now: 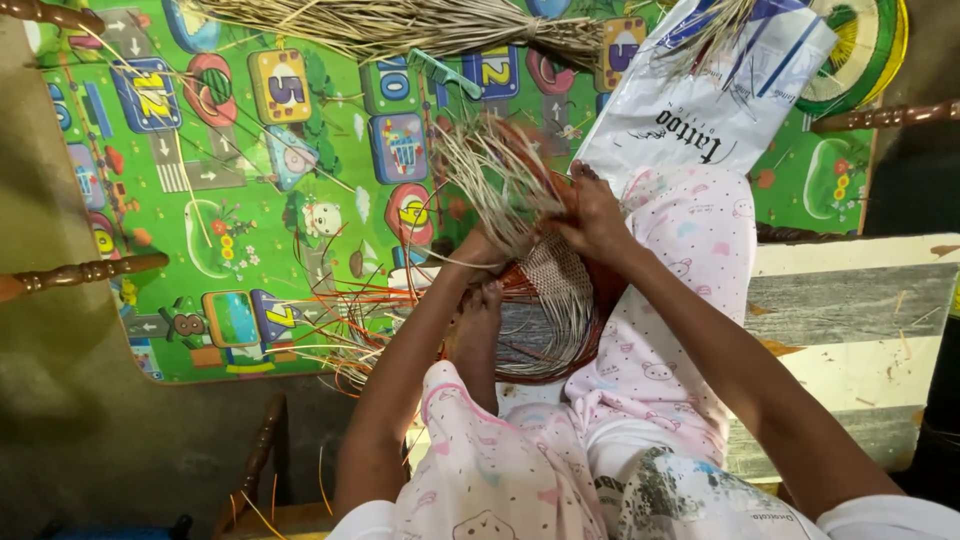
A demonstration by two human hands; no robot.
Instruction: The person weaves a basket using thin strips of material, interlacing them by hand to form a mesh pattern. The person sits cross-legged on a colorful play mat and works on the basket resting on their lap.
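A half-woven basket [550, 310] of pale and orange strips rests between my knees, steadied by my foot [478, 330]. Its loose straw ends [490, 175] fan up and away from me. My left hand [478, 248] grips strips at the basket's near left rim. My right hand [592, 212] pinches strips at the upper right rim, fingers closed on them. Both hands sit close together above the woven patch. I wear pale pink printed trousers [670, 300].
A green children's play mat [260, 180] covers the floor. A bundle of dry straw [400, 25] lies at the top, beside a green comb [445, 72] and a white plastic bag [710, 95]. Wooden chair legs [80, 272] stand left; a painted plank [850, 300] lies right.
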